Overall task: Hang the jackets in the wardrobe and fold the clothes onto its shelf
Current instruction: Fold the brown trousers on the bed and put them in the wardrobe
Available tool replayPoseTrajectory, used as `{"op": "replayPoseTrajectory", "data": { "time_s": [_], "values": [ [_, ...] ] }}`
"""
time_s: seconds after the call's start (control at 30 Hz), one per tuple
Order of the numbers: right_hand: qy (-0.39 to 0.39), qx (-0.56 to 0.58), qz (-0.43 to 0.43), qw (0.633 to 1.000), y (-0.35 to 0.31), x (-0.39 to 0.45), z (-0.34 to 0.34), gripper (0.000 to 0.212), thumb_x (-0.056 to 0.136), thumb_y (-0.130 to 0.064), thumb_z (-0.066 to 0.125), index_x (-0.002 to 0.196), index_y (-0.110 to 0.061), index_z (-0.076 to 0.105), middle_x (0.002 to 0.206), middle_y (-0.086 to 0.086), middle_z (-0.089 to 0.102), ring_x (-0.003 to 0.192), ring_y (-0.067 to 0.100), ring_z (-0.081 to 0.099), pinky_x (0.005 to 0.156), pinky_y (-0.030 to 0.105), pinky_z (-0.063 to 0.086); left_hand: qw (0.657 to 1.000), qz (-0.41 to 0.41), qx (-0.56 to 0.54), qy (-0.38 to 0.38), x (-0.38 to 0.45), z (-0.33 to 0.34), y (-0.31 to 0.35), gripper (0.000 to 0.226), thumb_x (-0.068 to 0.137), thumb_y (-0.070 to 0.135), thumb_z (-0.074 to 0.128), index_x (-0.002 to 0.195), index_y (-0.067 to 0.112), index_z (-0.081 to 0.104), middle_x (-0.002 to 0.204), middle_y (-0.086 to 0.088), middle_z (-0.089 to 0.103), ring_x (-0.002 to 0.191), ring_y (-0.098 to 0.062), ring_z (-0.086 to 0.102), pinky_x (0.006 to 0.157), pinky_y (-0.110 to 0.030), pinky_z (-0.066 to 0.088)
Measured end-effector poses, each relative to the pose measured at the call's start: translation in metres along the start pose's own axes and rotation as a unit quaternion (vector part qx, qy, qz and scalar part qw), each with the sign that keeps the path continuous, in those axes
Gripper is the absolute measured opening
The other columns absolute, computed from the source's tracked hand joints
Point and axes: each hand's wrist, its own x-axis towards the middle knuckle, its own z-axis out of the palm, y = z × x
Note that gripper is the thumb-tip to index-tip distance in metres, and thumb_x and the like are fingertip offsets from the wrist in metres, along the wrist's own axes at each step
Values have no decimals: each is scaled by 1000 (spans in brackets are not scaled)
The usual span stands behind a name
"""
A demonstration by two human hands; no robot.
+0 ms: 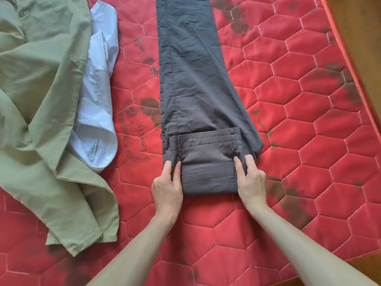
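One olive garment (pixel 41 112) and one white shirt (pixel 99 112) lie left of the trousers (pixel 198 83) on the mattress (pixel 309 141). The left hand (pixel 168 186) and right hand (pixel 250 182) grasp the trousers' folded end, one at each side.

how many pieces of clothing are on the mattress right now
3. The brown trousers lie in the middle, under both hands. The green garment is at left, and the white shirt is partly tucked beneath it. More may be hidden.

Long dark brown cotton trousers (pixel 198 96) lie on a red quilted mattress (pixel 309 120), waistband end folded over; left hand (pixel 168 186) and right hand (pixel 250 180) grip the fold's sides
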Motion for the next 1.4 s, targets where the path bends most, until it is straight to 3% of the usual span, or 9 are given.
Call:
{"op": "replayPoseTrajectory", "data": {
  "time_s": [0.17, 0.3, 0.4, 0.5, 0.63, 0.87, 1.07, 1.2, 1.4],
  "values": [
    [30, -85, 29, 995, -5, 2, 13, 29, 105, -35, 59, 95, -9, 53, 67, 25, 63, 63, 51, 60, 54, 42, 31, 997, -71, 18, 7, 4, 4, 4, 39, 105, 41, 57, 79, 17, 42, 54, -10, 48, 65, -51, 49, 56, -44, 29],
    [61, -96, 53, 992, -17, -4, 14, 40, 101, -32, 65, 136, -16, 55, 121, 11, 60, 102, 38, 63, 76, 45, 48, 987, -115, 111, -15, 7, 5, 13, 31, 103, 47, 58, 95, 17, 52, 75, -18, 65, 79, -48, 63, 62, -44, 35],
    [45, -230, -167, 958, -12, -1, 6, 60, 104, -29, 61, 157, -12, 42, 153, 13, 47, 140, 29, 47, 110, 44, 43, 985, 9, 172, -1, 6, -2, 13, 38, 97, 25, 66, 131, 14, 52, 113, -15, 62, 103, -40, 62, 85, -49, 47],
    [-63, -278, -304, 909, -5, 8, 1, 65, 109, -47, 42, 162, -12, 31, 170, 12, 25, 159, 26, 22, 126, 50, 27, 927, 270, 254, -52, 12, -6, -6, 55, 97, 8, 63, 150, 5, 48, 153, -19, 44, 144, -37, 41, 121, -50, 33],
    [-135, -273, -288, 908, 7, 16, 6, 80, 104, -58, 41, 163, -7, 25, 173, 14, 13, 161, 31, 10, 126, 52, 26, 860, 377, 277, -206, 23, -15, -24, 74, 106, 51, 45, 165, 9, 25, 173, -15, 14, 162, -29, 9, 128, -49, 22],
    [-131, -240, -251, 929, 9, 18, 13, 86, 101, -60, 44, 164, -8, 21, 174, 11, 11, 162, 29, 5, 130, 47, 16, 830, 400, 290, -258, 37, -18, -36, 110, 90, 80, 49, 166, 8, 14, 174, -19, 4, 162, -34, 0, 129, -52, 17],
    [-178, -228, -292, 912, 13, 12, -5, 87, 96, -65, 51, 164, -17, 26, 174, 10, 11, 161, 36, 5, 126, 59, 19, 806, 354, 385, -276, 18, -19, -6, 108, 78, 56, 61, 162, -1, 25, 168, -35, 9, 157, -51, 11, 125, -61, 23],
    [-218, -250, -349, 876, 30, 4, -31, 95, 89, -67, 62, 164, -20, 28, 173, 10, 15, 160, 38, 10, 123, 61, 27, 789, 294, 459, -284, 4, -10, 9, 65, 97, 19, 27, 159, -3, 32, 164, -38, 19, 151, -56, 25, 122, -61, 30],
    [-246, -234, -398, 852, 43, 13, -47, 97, 84, -45, 70, 166, -20, 23, 172, 15, 16, 159, 42, 14, 122, 58, 31, 805, 230, 435, -332, -2, -12, 21, 68, 93, 9, 23, 160, -3, 28, 166, -36, 12, 155, -53, 16, 123, -59, 29]
  ]
}}
